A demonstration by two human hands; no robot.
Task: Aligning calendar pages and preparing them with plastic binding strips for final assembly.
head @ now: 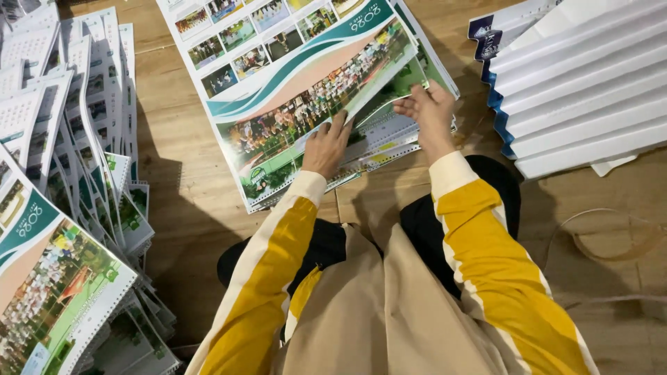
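Calendars (pixel 76 208) are lying fanned at the left. Left hand (pixel 326 147) is pressing flat, fingers together, on the sheets (pixel 306 76) in the middle of the floor (pixel 187 201); right hand (pixel 429 111), fingers curled, is pinching their edge. White stack (pixel 583 83) is lying right.

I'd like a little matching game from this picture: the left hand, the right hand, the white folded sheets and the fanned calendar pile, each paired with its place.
1. left hand
2. right hand
3. white folded sheets
4. fanned calendar pile

A. far left, on the floor
B. flat on the top calendar sheet
C. upper right corner
D. under that sheet's lifted edge

Pairs: 1-B, 2-D, 3-C, 4-A
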